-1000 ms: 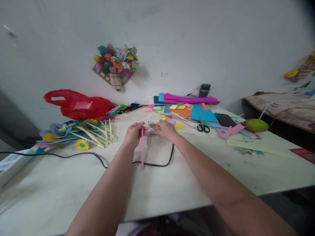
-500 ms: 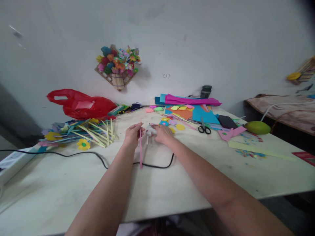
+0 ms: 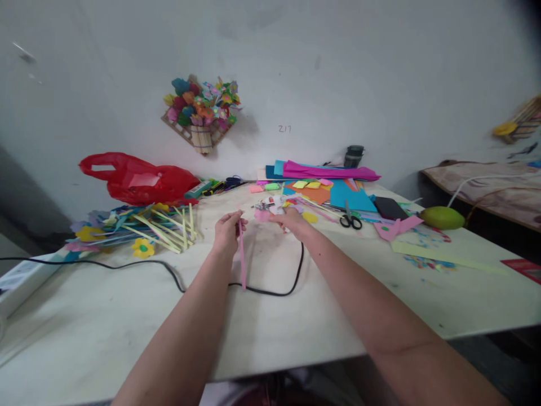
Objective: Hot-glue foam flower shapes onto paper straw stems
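My left hand (image 3: 228, 230) pinches a pink paper strip (image 3: 242, 259), which hangs down toward the table. Closed around a white glue gun (image 3: 276, 200) is my right hand (image 3: 291, 220); the gun's metal nozzle points left toward my left hand. Just below the nozzle shows a small pink piece (image 3: 262, 216), and whether it is held or lies on the table I cannot tell. A black cord (image 3: 270, 293) loops across the table from below my right hand. Behind that hand lie paper flower shapes, among them a yellow one (image 3: 310, 217).
Left on the table (image 3: 296, 338) are pale yellow strips (image 3: 169, 225), paper flowers (image 3: 143, 248) and a red plastic bag (image 3: 139, 177). To the right lie scissors (image 3: 350, 219), a phone (image 3: 389, 208), coloured paper sheets (image 3: 349, 197) and a green fruit (image 3: 442, 217). A white power strip (image 3: 38, 279) sits far left.
My right hand has turned and moved slightly right, lifting the glue gun so that its nozzle points left. The pink piece below it has come into view. My left hand stays nearly in place.
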`<state>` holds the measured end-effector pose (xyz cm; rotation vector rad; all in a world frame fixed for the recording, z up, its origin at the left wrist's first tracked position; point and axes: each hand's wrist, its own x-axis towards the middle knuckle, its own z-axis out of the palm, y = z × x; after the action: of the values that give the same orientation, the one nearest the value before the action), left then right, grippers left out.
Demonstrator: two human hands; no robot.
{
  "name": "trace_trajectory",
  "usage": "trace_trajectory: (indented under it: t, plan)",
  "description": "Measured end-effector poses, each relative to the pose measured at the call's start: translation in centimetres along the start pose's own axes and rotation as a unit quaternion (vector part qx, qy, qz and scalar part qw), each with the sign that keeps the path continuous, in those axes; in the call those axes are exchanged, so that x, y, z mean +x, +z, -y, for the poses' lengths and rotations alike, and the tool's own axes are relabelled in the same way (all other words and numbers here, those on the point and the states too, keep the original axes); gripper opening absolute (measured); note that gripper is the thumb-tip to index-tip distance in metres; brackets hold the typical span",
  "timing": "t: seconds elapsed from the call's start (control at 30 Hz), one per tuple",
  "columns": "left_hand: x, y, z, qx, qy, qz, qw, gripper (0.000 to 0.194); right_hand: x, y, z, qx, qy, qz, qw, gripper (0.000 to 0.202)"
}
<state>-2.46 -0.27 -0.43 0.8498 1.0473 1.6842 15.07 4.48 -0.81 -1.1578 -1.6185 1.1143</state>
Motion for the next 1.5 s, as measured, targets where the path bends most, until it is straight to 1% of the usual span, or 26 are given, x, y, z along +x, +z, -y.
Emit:
trace_trajectory:
  t: [0.1,0.17,0.23,0.33,0.4,0.5,0.6,0.73,0.9,1.0,1.07,1.2,1.27,1.33,1.4,1.5]
  plan:
    - [0.0,0.1,0.3,0.007,-0.002,0.015,1.000,0.021,-0.5,-0.5,0.6,0.089,0.041,0.002,0.995,0.021]
    - [0.0,0.1,0.5,0.016,-0.005,0.025,1.000,0.021,-0.7,-0.8,1.1,0.133,0.037,0.020,0.990,0.021]
    - [0.0,0.2,0.7,0.026,-0.010,0.031,0.999,0.020,-0.9,-1.0,1.4,0.141,0.050,0.011,0.989,0.020]
    - [0.0,0.2,0.9,0.040,-0.013,0.032,0.999,0.020,-0.9,-1.2,1.7,0.129,0.096,-0.030,0.987,0.018]
    - [-0.1,0.3,0.9,0.043,-0.019,0.025,0.999,0.020,-0.9,-1.3,1.8,0.151,0.107,-0.034,0.982,0.016]
    - [-0.2,0.5,1.0,0.023,-0.043,0.015,0.999,0.018,-0.9,-1.7,2.0,0.205,0.111,0.000,0.972,0.013]
    - [-0.2,0.9,1.1,-0.027,-0.070,0.015,0.997,0.013,-1.0,-2.2,2.3,0.257,0.130,0.058,0.956,0.013]
    - [-0.4,1.5,1.1,-0.091,-0.091,0.027,0.991,0.009,-1.1,-2.6,2.3,0.308,0.143,0.127,0.932,0.012]
    - [-0.7,1.9,1.0,-0.148,-0.096,0.049,0.983,0.008,-1.1,-2.3,2.5,0.337,0.157,0.207,0.905,0.012]
    - [-0.4,1.6,1.2,-0.171,-0.090,0.057,0.980,0.008,-1.4,-2.0,2.8,0.339,0.159,0.237,0.896,0.013]
    - [-0.2,1.4,1.3,-0.188,-0.085,0.050,0.977,0.010,-1.6,-1.9,3.0,0.337,0.154,0.248,0.895,0.013]
    - [0.0,1.4,1.3,-0.198,-0.089,0.034,0.975,0.015,-1.6,-1.8,2.9,0.338,0.158,0.251,0.893,0.013]
    - [0.0,1.4,1.3,-0.202,-0.089,0.032,0.975,0.016,-1.5,-2.0,2.8,0.344,0.158,0.243,0.893,0.013]
    - [0.0,1.5,1.3,-0.206,-0.091,0.025,0.974,0.016,-1.3,-2.2,2.6,0.359,0.139,0.226,0.895,0.014]
    - [0.0,1.5,1.4,-0.202,-0.099,0.016,0.974,0.016,-1.1,-2.5,2.5,0.389,0.108,0.191,0.895,0.013]
    - [0.0,1.6,1.4,-0.196,-0.108,0.011,0.975,0.017,-1.0,-2.9,2.7,0.436,0.070,0.104,0.891,0.008]
